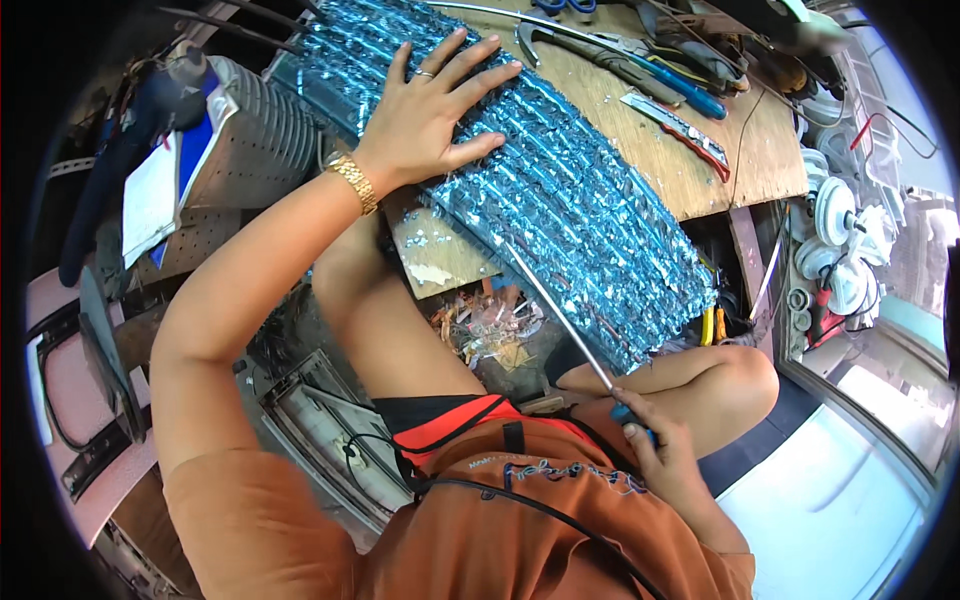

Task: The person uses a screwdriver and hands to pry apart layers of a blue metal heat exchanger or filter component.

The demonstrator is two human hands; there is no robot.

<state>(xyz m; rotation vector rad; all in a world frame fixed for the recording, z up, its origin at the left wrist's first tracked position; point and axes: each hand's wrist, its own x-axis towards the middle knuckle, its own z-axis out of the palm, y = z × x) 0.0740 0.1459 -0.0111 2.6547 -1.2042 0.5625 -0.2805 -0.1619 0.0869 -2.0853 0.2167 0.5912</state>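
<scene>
A long slab of shiny blue metal fins, like an air-conditioner coil, lies across a wooden board and reaches toward my lap. Its surface is ragged, with torn fins in rows. Flat on its upper part rests my left hand, fingers spread, a gold-coloured bracelet on the wrist. Near my right knee, my right hand is wrapped round the blue handle of a long screwdriver. The steel shaft slants up and left over the coil's near edge. Whether its tip touches the fins I cannot tell.
On the wooden board lie a red utility knife and several hand tools, one with a blue handle. Metal scraps litter the floor below. White round parts stand at right, and a grey ribbed bin at left.
</scene>
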